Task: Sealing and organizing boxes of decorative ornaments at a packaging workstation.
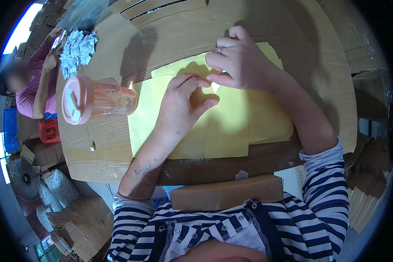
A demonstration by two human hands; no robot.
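Observation:
Sheets of yellow paper [222, 126] lie overlapping in front of me on a cardboard-covered table. Above them my right hand [244, 63] is closed, with thumb and forefinger pinched at a small white piece [215, 87] that looks like paper or a sticker. A ring shows on one of its fingers. My left hand [183, 100] is just left of the piece, its fingers bent and the thumb standing apart from the forefinger. Nothing shows between them. The left forefinger's tip is close to the white piece; whether it touches I cannot tell.
A clear tumbler with a pink lid [78, 99] stands left of the sheets. Beyond it lies a heap of small pale-blue pieces [77, 51], beside another person in pink [39, 87]. A slatted wooden crate [161, 9] is at the far edge. Brown cardboard [227, 192] sits before my chest.

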